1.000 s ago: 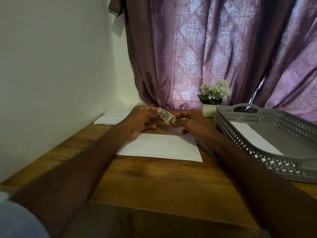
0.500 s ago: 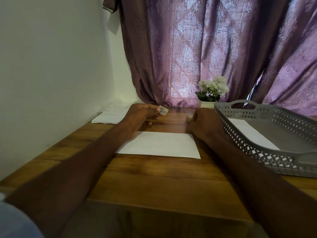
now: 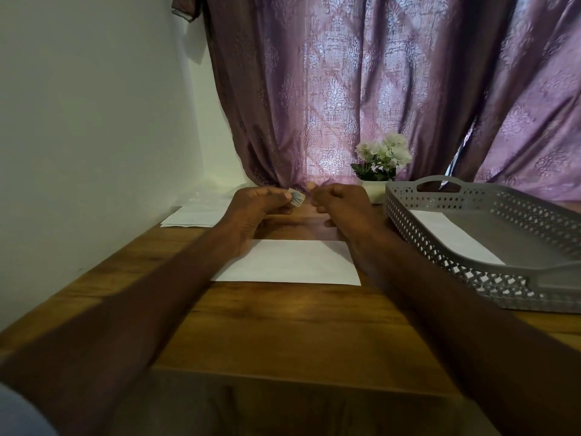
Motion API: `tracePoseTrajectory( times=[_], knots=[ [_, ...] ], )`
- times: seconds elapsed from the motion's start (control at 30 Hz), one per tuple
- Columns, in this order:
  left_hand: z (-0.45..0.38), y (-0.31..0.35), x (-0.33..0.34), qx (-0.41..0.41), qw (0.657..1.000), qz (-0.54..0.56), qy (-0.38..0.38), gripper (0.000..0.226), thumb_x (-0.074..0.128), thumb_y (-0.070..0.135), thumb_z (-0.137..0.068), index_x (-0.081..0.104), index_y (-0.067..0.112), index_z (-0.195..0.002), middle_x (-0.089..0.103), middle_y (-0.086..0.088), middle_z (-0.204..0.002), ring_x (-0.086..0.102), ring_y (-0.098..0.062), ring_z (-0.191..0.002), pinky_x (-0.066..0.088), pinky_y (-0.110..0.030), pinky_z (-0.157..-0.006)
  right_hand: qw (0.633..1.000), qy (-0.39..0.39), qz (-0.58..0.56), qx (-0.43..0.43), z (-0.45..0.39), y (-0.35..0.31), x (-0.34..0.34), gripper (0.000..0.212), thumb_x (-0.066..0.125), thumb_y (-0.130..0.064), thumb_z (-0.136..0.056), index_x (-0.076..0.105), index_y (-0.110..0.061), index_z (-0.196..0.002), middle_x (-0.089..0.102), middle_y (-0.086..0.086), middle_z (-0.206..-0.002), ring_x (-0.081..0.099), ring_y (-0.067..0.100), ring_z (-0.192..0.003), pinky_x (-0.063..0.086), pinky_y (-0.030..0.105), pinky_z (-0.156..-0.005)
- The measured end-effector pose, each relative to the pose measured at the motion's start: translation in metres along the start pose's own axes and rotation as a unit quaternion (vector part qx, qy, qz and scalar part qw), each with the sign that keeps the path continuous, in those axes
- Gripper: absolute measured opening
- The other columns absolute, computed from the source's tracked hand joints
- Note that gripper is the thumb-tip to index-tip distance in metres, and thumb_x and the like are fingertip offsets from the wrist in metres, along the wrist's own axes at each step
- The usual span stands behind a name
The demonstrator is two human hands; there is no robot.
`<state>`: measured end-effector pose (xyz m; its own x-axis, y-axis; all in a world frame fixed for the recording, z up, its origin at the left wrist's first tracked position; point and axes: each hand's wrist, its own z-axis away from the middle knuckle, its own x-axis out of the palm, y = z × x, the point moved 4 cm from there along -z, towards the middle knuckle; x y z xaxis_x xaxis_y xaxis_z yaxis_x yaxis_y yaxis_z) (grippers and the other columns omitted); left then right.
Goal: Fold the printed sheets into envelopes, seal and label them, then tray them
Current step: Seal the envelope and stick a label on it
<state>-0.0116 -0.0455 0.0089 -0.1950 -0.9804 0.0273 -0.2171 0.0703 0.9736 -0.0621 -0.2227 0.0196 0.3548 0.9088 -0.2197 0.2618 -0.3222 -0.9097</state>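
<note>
White envelope (image 3: 287,262) lies flat just below both hands. Left hand (image 3: 251,206) pinches a small stamp-like label (image 3: 296,198); right hand (image 3: 338,202) curled beside it, seemingly holding nothing. Peel cleanly, then press flat on a corner.

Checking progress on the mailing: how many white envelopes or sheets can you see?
3: envelope between the forearms, one in the grey tray, paper far left by the wall, possibly stacked.

The right hand (image 3: 338,204) has risen off the table, back beside the left hand's (image 3: 257,204) stamp (image 3: 297,198).
</note>
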Motion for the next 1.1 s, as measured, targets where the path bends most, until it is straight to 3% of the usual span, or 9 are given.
tracePoseTrajectory(
  times=[0.1,0.23,0.37,0.57,0.7,0.83,0.93,1.1],
  knots=[
    [0.004,0.003,0.007,-0.002,1.000,0.020,-0.018,0.023,0.077,0.021,-0.090,0.079,0.011,-0.110,0.081,-0.007,-0.099,0.077,-0.012,-0.082,0.060,-0.025,-0.062,0.996,-0.040,-0.081,0.014,0.004,0.001,0.015,0.013,0.080,-0.028,-0.087,0.076,-0.016,-0.087,0.077,0.003,-0.083,0.074,0.016,-0.082,0.062,0.032,-0.072],
    [0.004,0.003,0.008,-0.003,0.999,0.031,-0.021,0.023,0.077,0.020,-0.089,0.079,0.010,-0.111,0.080,-0.010,-0.103,0.078,-0.022,-0.094,0.062,-0.037,-0.087,0.985,-0.028,-0.160,0.055,0.005,0.004,0.015,0.019,0.082,-0.015,-0.084,0.076,-0.001,-0.096,0.078,0.013,-0.085,0.074,0.019,-0.077,0.058,0.024,-0.059],
    [0.002,0.002,0.008,-0.013,0.999,0.034,-0.005,0.031,0.083,0.026,-0.083,0.080,0.011,-0.109,0.080,-0.010,-0.104,0.076,-0.028,-0.100,0.060,-0.041,-0.096,0.971,-0.020,-0.221,0.084,0.006,0.002,0.015,0.029,0.082,-0.008,-0.082,0.073,0.007,-0.105,0.077,0.022,-0.094,0.075,0.026,-0.082,0.057,0.022,-0.055],
    [0.007,0.009,0.008,-0.010,0.998,0.066,-0.001,0.026,0.083,0.017,-0.084,0.079,0.005,-0.106,0.080,-0.014,-0.099,0.078,-0.025,-0.085,0.064,-0.033,-0.078,0.953,-0.025,-0.284,0.099,0.006,0.002,0.020,0.032,0.082,-0.007,-0.081,0.072,0.008,-0.108,0.077,0.020,-0.091,0.075,0.028,-0.082,0.057,0.025,-0.055],
    [0.010,0.012,0.007,-0.014,0.998,0.056,0.007,0.018,0.084,0.018,-0.082,0.080,0.009,-0.098,0.080,-0.013,-0.091,0.078,-0.022,-0.076,0.063,-0.029,-0.067,0.950,-0.035,-0.287,0.115,0.003,0.007,0.021,0.037,0.081,-0.009,-0.082,0.070,0.007,-0.113,0.077,0.021,-0.097,0.075,0.034,-0.097,0.059,0.026,-0.060],
    [0.009,0.011,0.007,-0.020,0.999,0.042,0.014,0.025,0.087,0.021,-0.080,0.081,0.009,-0.100,0.080,-0.014,-0.093,0.078,-0.026,-0.080,0.063,-0.031,-0.068,0.945,-0.042,-0.298,0.126,0.002,0.009,0.021,0.038,0.081,-0.005,-0.082,0.069,0.008,-0.115,0.077,0.021,-0.097,0.075,0.033,-0.098,0.063,0.028,-0.064],
    [0.010,0.012,0.008,-0.024,0.999,0.040,0.018,0.025,0.088,0.020,-0.078,0.081,0.009,-0.098,0.080,-0.013,-0.093,0.079,-0.025,-0.080,0.064,-0.031,-0.069,0.934,-0.041,-0.328,0.133,0.002,0.010,0.022,0.039,0.079,0.001,-0.081,0.068,0.010,-0.116,0.077,0.023,-0.098,0.075,0.030,-0.089,0.063,0.029,-0.072],
    [0.013,0.014,0.009,-0.035,0.998,0.056,0.007,0.022,0.086,0.014,-0.079,0.080,0.006,-0.099,0.080,-0.015,-0.094,0.078,-0.026,-0.077,0.064,-0.032,-0.067,0.929,-0.040,-0.343,0.135,0.001,0.012,0.023,0.035,0.078,0.004,-0.079,0.069,0.012,-0.112,0.076,0.024,-0.097,0.076,0.026,-0.079,0.063,0.027,-0.064]
  ],
)
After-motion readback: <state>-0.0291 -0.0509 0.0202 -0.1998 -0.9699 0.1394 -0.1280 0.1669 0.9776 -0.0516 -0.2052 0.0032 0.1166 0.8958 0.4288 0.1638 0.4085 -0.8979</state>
